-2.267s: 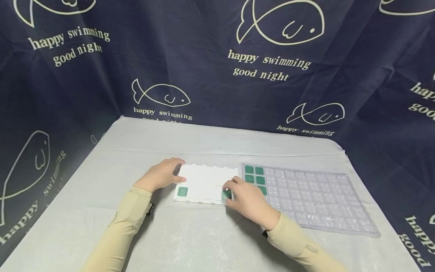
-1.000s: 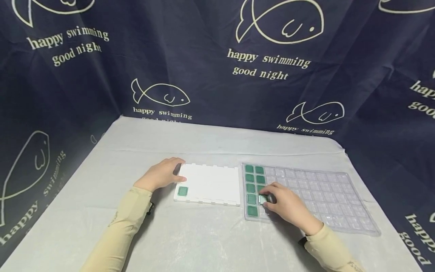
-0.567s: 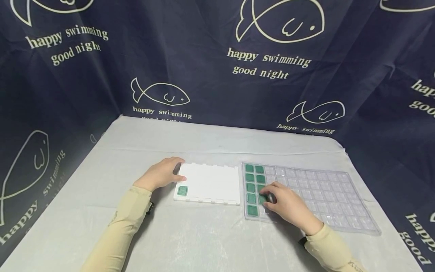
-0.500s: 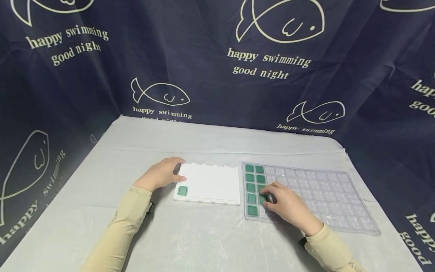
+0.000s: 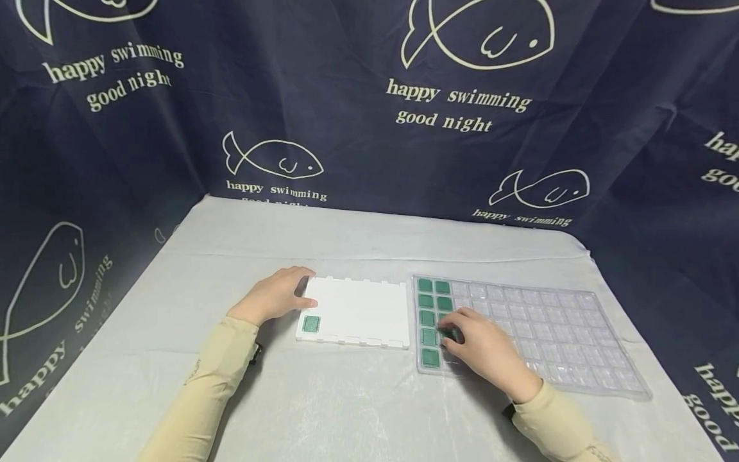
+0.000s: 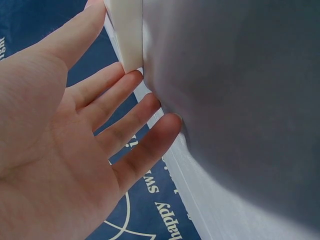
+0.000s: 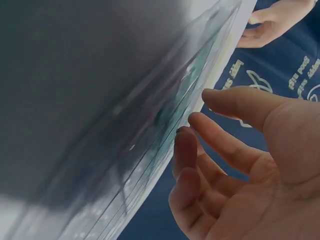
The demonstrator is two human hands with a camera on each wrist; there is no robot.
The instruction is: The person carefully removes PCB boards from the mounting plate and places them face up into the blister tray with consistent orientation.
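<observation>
My left hand (image 5: 276, 296) rests at the far left corner of a flat white panel (image 5: 358, 308) with notched edges. In the left wrist view the fingers of the left hand (image 6: 85, 115) touch the panel's edge (image 6: 127, 35), loosely extended. A small green square circuit board (image 5: 312, 324) lies on the panel's near left corner. My right hand (image 5: 487, 343) is over the clear compartment tray (image 5: 554, 333), thumb and index finger apart around a mostly hidden green square in the second column. In the right wrist view nothing shows between the fingertips of the right hand (image 7: 235, 150).
Several green squares (image 5: 427, 317) fill the tray's left columns; bare compartments stretch to the right. Tray and panel lie side by side on a white-covered table (image 5: 277, 410). Dark blue curtains (image 5: 358, 83) with fish prints stand behind and at both sides.
My right hand has moved from the panel's near right corner to the tray with a green square, now down in a compartment, and has shifted slightly left since. The left hand stays put.
</observation>
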